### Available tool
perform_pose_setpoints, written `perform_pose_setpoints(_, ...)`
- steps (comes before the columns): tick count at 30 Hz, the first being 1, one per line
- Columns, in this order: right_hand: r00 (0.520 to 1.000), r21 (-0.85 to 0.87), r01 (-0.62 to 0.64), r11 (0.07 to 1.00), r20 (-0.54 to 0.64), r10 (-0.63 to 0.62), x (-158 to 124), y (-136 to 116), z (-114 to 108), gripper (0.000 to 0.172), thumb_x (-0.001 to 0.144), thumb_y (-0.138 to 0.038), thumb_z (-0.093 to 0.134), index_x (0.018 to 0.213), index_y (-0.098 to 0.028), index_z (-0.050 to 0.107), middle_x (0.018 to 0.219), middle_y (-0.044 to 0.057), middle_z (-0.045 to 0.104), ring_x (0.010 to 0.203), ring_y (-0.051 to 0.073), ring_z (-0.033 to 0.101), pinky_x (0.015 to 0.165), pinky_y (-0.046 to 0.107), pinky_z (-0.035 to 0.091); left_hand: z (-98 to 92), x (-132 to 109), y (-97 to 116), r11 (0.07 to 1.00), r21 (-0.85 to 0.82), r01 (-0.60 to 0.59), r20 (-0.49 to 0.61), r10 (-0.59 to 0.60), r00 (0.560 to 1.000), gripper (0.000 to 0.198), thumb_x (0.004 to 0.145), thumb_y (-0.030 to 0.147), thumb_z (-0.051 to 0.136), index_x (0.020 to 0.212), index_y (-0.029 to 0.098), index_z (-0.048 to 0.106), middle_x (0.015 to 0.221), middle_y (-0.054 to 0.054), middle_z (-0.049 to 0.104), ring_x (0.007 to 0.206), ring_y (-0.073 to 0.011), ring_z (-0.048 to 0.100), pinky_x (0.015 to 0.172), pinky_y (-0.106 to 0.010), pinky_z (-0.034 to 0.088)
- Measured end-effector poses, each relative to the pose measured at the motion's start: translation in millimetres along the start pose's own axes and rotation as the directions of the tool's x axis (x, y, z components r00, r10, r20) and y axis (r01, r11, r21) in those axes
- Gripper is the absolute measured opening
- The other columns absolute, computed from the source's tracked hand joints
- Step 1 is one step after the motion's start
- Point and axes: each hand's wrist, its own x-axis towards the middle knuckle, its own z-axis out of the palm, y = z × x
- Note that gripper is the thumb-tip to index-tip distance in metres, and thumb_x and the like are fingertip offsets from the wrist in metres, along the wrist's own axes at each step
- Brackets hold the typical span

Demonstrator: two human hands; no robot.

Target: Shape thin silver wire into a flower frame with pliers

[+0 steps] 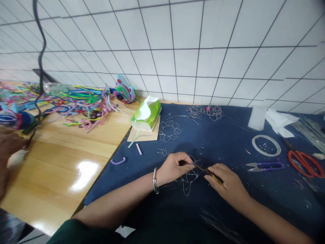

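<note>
My left hand point(175, 166) is closed in a pinch on a thin wire flower frame point(189, 178) that lies on the blue cloth point(228, 142). My right hand point(224, 181) is closed around a slim dark tool with a yellow handle point(207, 172), its tip pointing left at the wire where my left fingers pinch. A metal bangle point(155, 180) sits on my left wrist. The two hands are close together, almost touching over the frame.
More wire flowers point(169, 130) point(204, 111) lie further back. A green tissue pack point(146, 114), purple snips point(266, 165), orange scissors point(304, 162), a tape ring point(266, 145) and a plastic cup point(256, 118) surround me. Coloured pipe cleaners point(76, 101) cover the wooden table; another person's hand point(7, 149) is at left.
</note>
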Motion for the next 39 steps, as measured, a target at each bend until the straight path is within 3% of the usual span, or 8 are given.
perform_pose_setpoints(9, 0.978, -0.155, 0.18, 0.971, -0.074, -0.193, 0.8, 5.7, 0.3, 0.019, 0.082, -0.029, 0.052, 0.097, -0.017, 0.056, 0.087, 0.006, 0.056, 0.081, 0.016, 0.05, 0.074, 0.03, 0.043, -3.5, -1.6, 0.2, 0.986, 0.093, -0.141, -0.016, 0.143, 0.99, 0.01, 0.077, 0.021, 0.058, 0.073, 0.013, 0.061, 0.071, -0.003, 0.059, 0.064, -0.01, 0.052, 0.062, -0.023, 0.043)
perform_pose_setpoints(19, 0.95, -0.454, 0.261, 0.852, -0.038, -0.311, 2.3, 1.4, -6.2, 0.02, 0.081, -0.026, 0.052, 0.097, -0.015, 0.058, 0.087, 0.008, 0.056, 0.081, 0.019, 0.049, 0.074, 0.036, 0.04, -3.0, -1.5, 0.2, 0.967, 0.133, -0.218, -0.004, 0.22, 0.975, 0.007, 0.077, 0.016, 0.056, 0.073, 0.014, 0.061, 0.071, -0.003, 0.059, 0.066, -0.0103, 0.053, 0.064, -0.024, 0.043)
perform_pose_setpoints(27, 0.928, -0.555, 0.292, 0.779, -0.033, -0.372, 0.2, 2.0, -6.7, 0.021, 0.082, -0.025, 0.051, 0.099, -0.015, 0.058, 0.084, 0.008, 0.058, 0.079, 0.019, 0.05, 0.072, 0.035, 0.041, -2.8, -2.8, 2.0, 0.96, 0.163, -0.229, -0.004, 0.233, 0.972, 0.006, 0.076, 0.014, 0.055, 0.073, 0.014, 0.06, 0.07, -0.002, 0.058, 0.064, -0.0099, 0.052, 0.062, -0.023, 0.043)
perform_pose_setpoints(32, 0.944, -0.484, 0.268, 0.833, -0.039, -0.327, 0.6, -0.9, -6.0, 0.017, 0.083, -0.024, 0.05, 0.095, -0.015, 0.059, 0.081, 0.007, 0.058, 0.075, 0.017, 0.05, 0.07, 0.032, 0.042, -3.2, -3.3, 2.0, 0.959, 0.178, -0.22, 0.009, 0.222, 0.975, 0.007, 0.077, 0.015, 0.055, 0.072, 0.014, 0.059, 0.07, -0.002, 0.057, 0.063, -0.0098, 0.051, 0.061, -0.023, 0.042)
perform_pose_setpoints(36, 0.964, -0.273, 0.218, 0.937, -0.092, -0.251, 1.7, -0.9, -3.4, 0.017, 0.085, -0.027, 0.047, 0.093, -0.017, 0.058, 0.081, 0.005, 0.059, 0.075, 0.015, 0.053, 0.068, 0.028, 0.044, -3.1, -3.0, 0.9, 0.96, 0.175, -0.219, -0.001, 0.222, 0.975, 0.007, 0.077, 0.017, 0.055, 0.073, 0.013, 0.059, 0.07, -0.002, 0.057, 0.062, -0.0098, 0.051, 0.061, -0.023, 0.042)
perform_pose_setpoints(39, 0.985, -0.125, 0.151, 0.981, -0.059, -0.159, 2.5, -3.3, -4.6, 0.018, 0.086, -0.03, 0.045, 0.093, -0.02, 0.058, 0.079, 0.004, 0.059, 0.073, 0.014, 0.055, 0.067, 0.027, 0.045, -3.5, -2.2, 0.0, 0.96, 0.164, -0.229, -0.001, 0.232, 0.973, 0.007, 0.078, 0.017, 0.055, 0.073, 0.013, 0.059, 0.07, -0.002, 0.057, 0.063, -0.0097, 0.051, 0.061, -0.022, 0.042)
